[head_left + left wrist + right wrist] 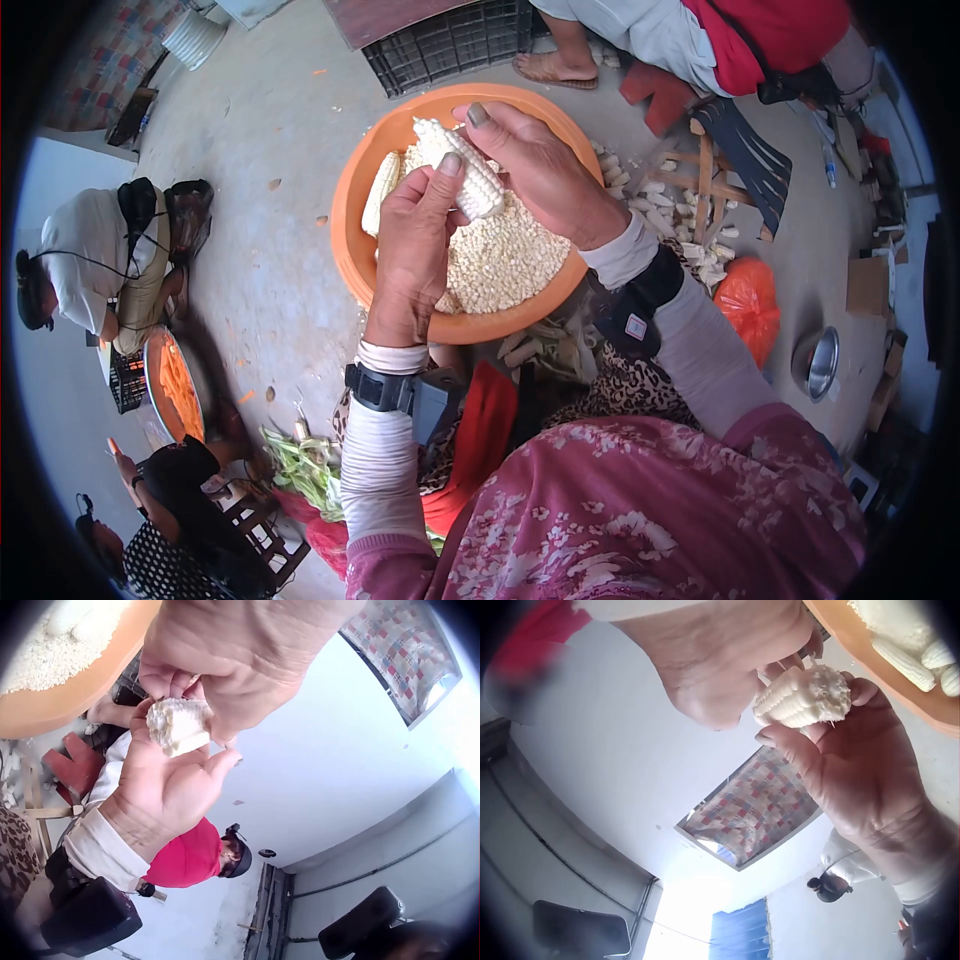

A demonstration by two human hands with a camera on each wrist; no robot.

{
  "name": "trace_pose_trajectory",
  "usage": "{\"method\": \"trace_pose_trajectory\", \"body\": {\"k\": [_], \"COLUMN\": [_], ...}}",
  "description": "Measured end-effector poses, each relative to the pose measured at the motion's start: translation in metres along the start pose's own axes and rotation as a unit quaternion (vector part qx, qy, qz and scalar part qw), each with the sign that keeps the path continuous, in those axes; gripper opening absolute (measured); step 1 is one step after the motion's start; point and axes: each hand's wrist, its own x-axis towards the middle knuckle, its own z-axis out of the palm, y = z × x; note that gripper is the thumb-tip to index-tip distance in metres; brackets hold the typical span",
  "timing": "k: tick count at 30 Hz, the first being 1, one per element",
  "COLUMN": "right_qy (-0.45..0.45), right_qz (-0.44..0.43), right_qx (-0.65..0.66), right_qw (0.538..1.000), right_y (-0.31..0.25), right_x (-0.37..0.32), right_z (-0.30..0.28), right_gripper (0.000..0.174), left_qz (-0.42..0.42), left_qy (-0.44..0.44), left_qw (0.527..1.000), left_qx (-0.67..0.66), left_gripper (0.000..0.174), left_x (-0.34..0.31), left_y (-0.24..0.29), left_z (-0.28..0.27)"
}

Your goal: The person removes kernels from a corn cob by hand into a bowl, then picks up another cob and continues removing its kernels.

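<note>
A white corn cob (462, 172) is held between both hands over a wide orange basin (352, 255). My left hand (420, 225) pinches it, the thumb on its near side. From the right, my right hand (550, 175) has its fingers behind the cob and its thumb raised beside the upper end. In the left wrist view, the cob's broken end (178, 727) rests against the right palm. Rows of kernels show on the cob in the right wrist view. Loose kernels (505, 255) fill much of the basin, and another cob (381, 192) lies at its left side.
Bare cobs (665, 205) litter the floor by a wooden stool (705, 185). An orange bag (748, 305) and a metal bowl (822, 362) stand right. A black crate (440, 50) is behind the basin. Other people sit around, one by a basin of orange strips (178, 390).
</note>
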Motion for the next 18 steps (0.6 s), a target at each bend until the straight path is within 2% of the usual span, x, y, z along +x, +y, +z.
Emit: {"method": "trace_pose_trajectory", "body": {"k": [1,3,5,9,13,16,18], "right_qy": [-0.005,-0.011,-0.084,-0.065,-0.034,-0.036,-0.037], "right_qz": [0.014,0.03,0.006,0.045,0.011,0.022,0.004], "right_qx": [-0.053,-0.054,-0.137,-0.161,-0.203,-0.224,-0.282], "right_qw": [0.998,0.998,0.987,0.984,0.979,0.974,0.959], "right_y": [-0.004,0.004,0.012,0.005,0.008,0.003,-0.006], "right_x": [-0.002,-0.001,-0.002,-0.003,0.0,0.0,-0.002], "right_z": [0.0,-0.004,-0.005,-0.001,0.0,0.002,0.004], "right_gripper": [0.056,0.062,0.068,0.058,0.051,0.049,0.047], "left_qz": [0.024,0.035,0.052,0.062,0.049,0.02,0.034], "left_qy": [0.033,0.055,0.082,0.096,0.113,0.099,0.092], "left_qw": [0.999,0.997,0.993,0.993,0.99,0.991,0.993], "left_qx": [-0.028,-0.046,-0.071,-0.028,0.074,0.088,0.071], "left_gripper": [0.025,0.024,0.024,0.026,0.032,0.025,0.029], "left_x": [0.001,0.005,0.005,0.001,0.005,0.002,0.002], "left_y": [0.003,0.005,0.012,0.01,0.003,0.007,0.007], "left_z": [-0.001,-0.007,-0.004,0.005,-0.005,-0.004,-0.003]}}
